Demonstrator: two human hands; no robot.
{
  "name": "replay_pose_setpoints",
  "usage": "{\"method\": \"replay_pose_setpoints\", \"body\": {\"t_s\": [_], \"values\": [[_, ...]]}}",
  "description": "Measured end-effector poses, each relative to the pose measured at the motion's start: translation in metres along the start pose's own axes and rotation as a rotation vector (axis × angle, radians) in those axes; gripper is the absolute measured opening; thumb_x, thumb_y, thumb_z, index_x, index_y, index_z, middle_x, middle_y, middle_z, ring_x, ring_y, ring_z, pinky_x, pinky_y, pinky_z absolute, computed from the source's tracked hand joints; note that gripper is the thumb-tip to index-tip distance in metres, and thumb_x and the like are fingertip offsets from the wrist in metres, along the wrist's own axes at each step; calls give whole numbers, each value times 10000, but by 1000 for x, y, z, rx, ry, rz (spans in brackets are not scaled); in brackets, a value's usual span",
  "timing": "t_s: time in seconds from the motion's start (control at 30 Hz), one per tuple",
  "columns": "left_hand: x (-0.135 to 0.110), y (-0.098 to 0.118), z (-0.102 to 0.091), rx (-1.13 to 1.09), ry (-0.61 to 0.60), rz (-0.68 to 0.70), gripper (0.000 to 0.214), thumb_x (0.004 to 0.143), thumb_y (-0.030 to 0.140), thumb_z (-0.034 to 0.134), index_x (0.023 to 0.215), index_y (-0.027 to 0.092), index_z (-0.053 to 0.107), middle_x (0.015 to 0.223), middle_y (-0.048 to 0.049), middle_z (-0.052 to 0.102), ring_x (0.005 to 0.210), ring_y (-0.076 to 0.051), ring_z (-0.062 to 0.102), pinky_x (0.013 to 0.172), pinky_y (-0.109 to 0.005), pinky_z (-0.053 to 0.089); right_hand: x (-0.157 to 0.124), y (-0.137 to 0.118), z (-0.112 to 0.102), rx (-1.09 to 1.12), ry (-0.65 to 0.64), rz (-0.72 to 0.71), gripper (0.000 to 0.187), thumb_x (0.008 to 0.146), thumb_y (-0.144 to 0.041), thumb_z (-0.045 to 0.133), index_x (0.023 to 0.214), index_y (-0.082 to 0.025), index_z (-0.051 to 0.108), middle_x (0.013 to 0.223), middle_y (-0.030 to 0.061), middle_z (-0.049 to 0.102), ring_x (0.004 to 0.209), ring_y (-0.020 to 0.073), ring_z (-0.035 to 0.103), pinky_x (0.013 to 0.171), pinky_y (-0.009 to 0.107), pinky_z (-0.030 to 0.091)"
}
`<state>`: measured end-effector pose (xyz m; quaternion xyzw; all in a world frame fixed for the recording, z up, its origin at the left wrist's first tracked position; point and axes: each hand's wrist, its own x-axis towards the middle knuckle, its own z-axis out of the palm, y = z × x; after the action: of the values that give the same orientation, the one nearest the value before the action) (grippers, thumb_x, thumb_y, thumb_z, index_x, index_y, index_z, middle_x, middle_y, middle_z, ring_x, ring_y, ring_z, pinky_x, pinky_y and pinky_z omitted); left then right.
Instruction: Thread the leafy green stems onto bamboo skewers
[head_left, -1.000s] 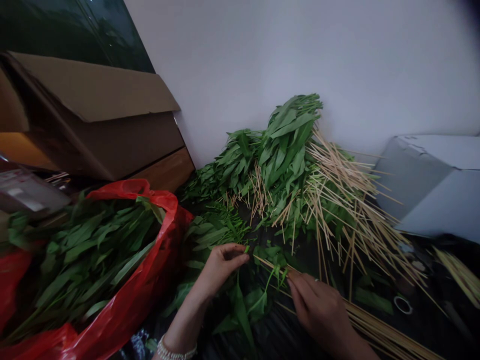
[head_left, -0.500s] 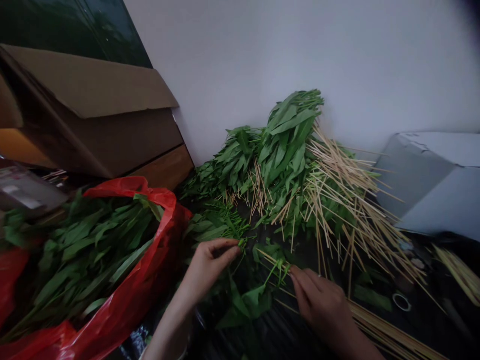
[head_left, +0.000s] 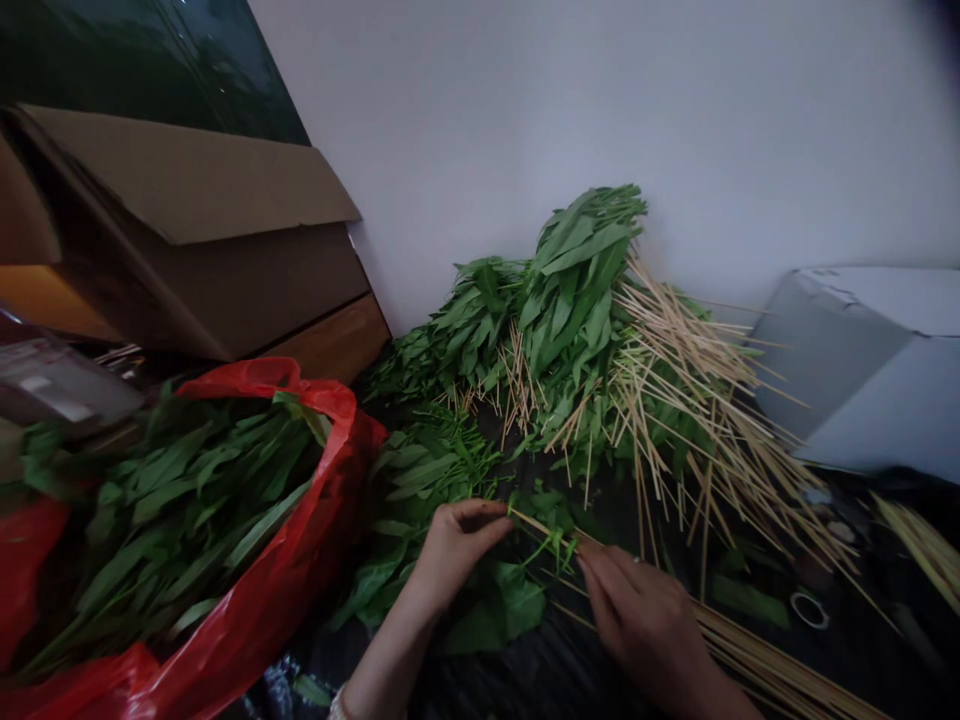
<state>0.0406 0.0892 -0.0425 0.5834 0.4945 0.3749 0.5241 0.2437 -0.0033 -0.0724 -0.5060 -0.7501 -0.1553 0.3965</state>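
My right hand is closed around a thin bamboo skewer, its point aimed left. Green stems are threaded on the skewer just ahead of the fingers, with leaves hanging below. My left hand pinches a small green stem between thumb and forefinger, right at the skewer's tip. Whether the tip has pierced that stem I cannot tell. Beneath and beyond my left hand spread loose leafy greens. A large leaf lies below the skewer.
Heaped skewers of leafy greens lean by the wall, their bare sticks fanning right. On the left, a red plastic bag holds more greens, near a cardboard box. Plain skewers, a tape roll and a white box are right.
My left hand has moved right and slightly down with the pinched stem, bringing it to the skewer's tip. My right hand stays nearly in place, still gripping the skewer.
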Motion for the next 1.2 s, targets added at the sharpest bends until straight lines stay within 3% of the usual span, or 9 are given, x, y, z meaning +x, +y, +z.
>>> {"method": "replay_pose_setpoints", "body": {"t_s": [0.27, 1.0, 1.2], "values": [[-3, 11, -2, -73, 58, -19, 262, 585, 329, 809, 767, 145, 766, 729, -48, 739, 660, -163, 645, 653, -251, 515, 1, 0, 0, -6, 5, -17, 231, 915, -96, 446, 1047, -128, 633, 866, 46, 708, 643, 126, 646, 610, 260, 450], [-2, 10, -4, 4, 62, 39, 225, 606, 322, 786, 752, 151, 770, 731, -52, 741, 664, -181, 655, 634, -254, 521, 0, 1, 0, -52, -11, -39, 268, 919, -108, 406, 1026, -122, 651, 841, 58, 709, 621, 126, 646, 591, 251, 471], [-2, 6, -1, 70, 49, 68, 187, 629, 303, 774, 736, 150, 764, 719, -50, 734, 659, -177, 646, 615, -241, 500, -3, 0, 3, -46, -18, -38, 275, 909, -94, 401, 1051, -118, 635, 917, 83, 713, 729, 147, 675, 670, 256, 506]]}}
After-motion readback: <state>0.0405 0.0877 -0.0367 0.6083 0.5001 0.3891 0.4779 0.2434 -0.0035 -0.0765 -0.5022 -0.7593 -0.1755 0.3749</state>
